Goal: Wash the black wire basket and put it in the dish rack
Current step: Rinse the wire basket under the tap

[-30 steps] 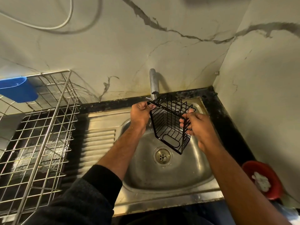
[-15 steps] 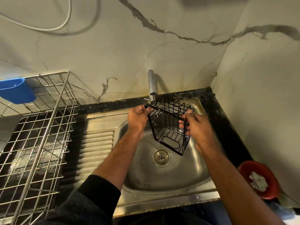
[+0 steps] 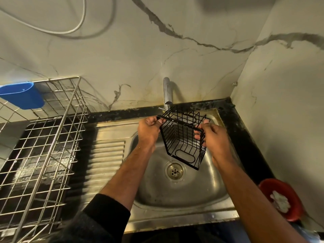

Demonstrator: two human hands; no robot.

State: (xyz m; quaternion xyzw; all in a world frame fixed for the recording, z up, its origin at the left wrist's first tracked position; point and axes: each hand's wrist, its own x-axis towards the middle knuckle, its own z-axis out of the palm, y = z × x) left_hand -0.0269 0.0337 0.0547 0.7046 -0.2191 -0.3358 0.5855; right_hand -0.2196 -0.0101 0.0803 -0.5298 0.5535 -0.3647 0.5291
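Tilting under the tap (image 3: 166,92) above the steel sink (image 3: 184,190), the black wire basket (image 3: 184,137) has its open mouth facing the camera, long axis running down toward the drain. Left hand (image 3: 149,130) pinches its upper-left rim; right hand (image 3: 214,137) curls round its right edge.
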